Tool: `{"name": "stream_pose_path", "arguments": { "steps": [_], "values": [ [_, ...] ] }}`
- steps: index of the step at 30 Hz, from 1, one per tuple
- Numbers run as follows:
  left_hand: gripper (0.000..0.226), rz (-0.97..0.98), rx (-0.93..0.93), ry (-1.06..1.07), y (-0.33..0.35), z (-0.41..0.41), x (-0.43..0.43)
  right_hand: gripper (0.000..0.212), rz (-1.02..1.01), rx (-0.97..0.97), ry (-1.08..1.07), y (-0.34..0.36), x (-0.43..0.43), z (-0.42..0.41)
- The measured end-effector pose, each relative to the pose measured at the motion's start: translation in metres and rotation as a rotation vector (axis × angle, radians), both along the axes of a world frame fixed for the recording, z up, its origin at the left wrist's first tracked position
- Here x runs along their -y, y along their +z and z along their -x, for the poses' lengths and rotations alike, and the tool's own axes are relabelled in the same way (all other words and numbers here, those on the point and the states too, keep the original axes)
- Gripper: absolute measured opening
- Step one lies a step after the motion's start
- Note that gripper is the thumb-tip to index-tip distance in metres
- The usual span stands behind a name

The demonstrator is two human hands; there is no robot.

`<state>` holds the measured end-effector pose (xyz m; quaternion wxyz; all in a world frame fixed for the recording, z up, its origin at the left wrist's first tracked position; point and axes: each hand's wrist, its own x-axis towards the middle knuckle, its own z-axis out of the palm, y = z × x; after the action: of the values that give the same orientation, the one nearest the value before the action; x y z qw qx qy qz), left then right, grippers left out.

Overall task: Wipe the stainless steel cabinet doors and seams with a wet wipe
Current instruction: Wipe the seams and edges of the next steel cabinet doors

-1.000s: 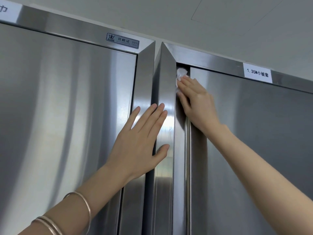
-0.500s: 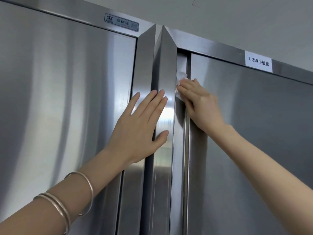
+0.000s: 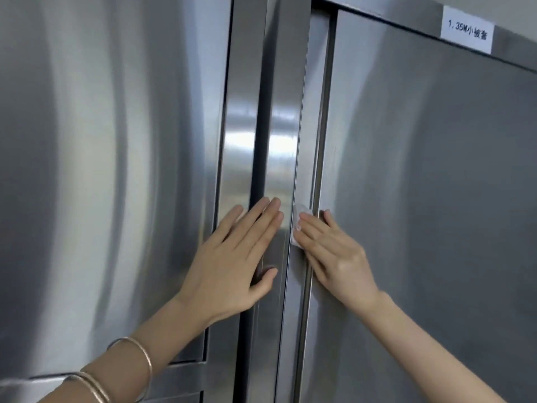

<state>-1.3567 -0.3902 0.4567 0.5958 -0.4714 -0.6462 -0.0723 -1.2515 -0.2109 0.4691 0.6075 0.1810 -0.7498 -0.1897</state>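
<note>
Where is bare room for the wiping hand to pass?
Free: the recessed seam above the white wet wipe, between the steel centre post and the right stainless steel door; that door's face below the white label. Crowded: the post at wipe height, where the left hand lies flat beside the right hand.

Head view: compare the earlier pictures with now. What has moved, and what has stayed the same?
The right hand slid the wipe down the seam, from the top corner near the label to level with the left hand. The left hand also moved down the post, less far. Unchanged: the right hand presses the wipe to the seam; the left hand lies flat on the post.
</note>
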Motion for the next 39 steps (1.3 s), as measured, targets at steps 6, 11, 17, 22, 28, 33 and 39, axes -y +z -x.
{"name": "stream_pose_path", "arguments": {
  "steps": [6,11,17,22,28,33,39],
  "values": [
    [0.073,-0.004,0.002,0.022,-0.014,0.001,-0.001,0.016,0.113,-0.109,0.041,0.06,0.003,0.014],
    [0.072,-0.009,-0.005,0.022,-0.016,0.001,-0.002,0.023,0.11,0.056,0.058,-0.088,0.003,-0.002],
    [0.072,-0.008,-0.003,0.05,-0.015,0.001,-0.003,0.011,0.021,0.037,0.056,-0.035,-0.002,-0.002],
    [0.072,-0.027,-0.015,0.03,-0.015,0.002,-0.002,0.014,0.227,-0.127,0.09,-0.066,0.009,0.015],
    [0.07,-0.007,-0.009,0.005,-0.036,-0.002,-0.004,0.01,-0.106,0.239,0.041,-0.147,-0.01,-0.018],
    [0.071,0.037,-0.011,0.005,-0.083,-0.001,0.0,0.01,0.008,-0.084,0.044,-0.046,-0.008,0.002],
    [0.071,0.05,-0.008,0.014,-0.089,0.0,0.0,0.015,0.077,-0.016,0.054,-0.126,0.003,-0.003]
  ]
}}
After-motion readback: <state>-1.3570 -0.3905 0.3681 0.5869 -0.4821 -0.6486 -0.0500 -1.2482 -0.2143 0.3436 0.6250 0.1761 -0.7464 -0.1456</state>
